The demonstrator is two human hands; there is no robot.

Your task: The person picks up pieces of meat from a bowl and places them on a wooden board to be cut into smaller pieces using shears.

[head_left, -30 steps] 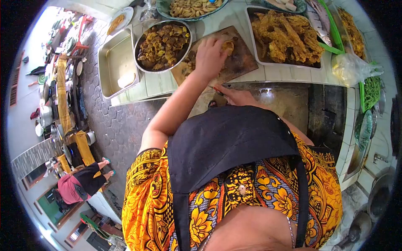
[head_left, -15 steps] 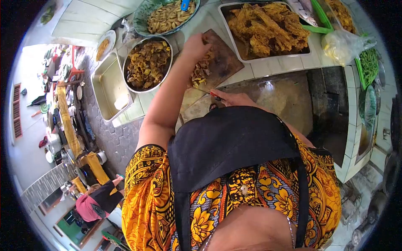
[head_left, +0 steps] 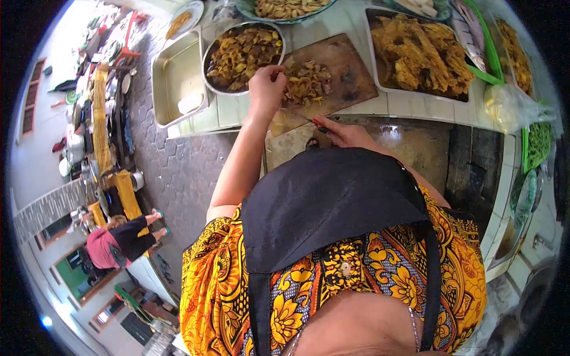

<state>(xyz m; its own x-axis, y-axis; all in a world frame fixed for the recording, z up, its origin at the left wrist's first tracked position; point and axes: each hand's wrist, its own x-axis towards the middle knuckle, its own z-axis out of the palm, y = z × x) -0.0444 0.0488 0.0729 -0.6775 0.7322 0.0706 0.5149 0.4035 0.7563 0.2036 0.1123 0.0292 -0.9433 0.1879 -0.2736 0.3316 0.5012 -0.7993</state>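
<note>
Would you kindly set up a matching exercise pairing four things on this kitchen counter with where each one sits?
Things:
1. Cutting board
2. Round metal bowl
3. Empty steel tray
4. Left hand

Places:
A. At the counter's far left end
B. Resting at the chopped food on the board's left edge
C. Between the round bowl and the white tray of fried pieces
D. Between the steel tray and the board

Pairs: 1-C, 2-D, 3-A, 4-B
</note>
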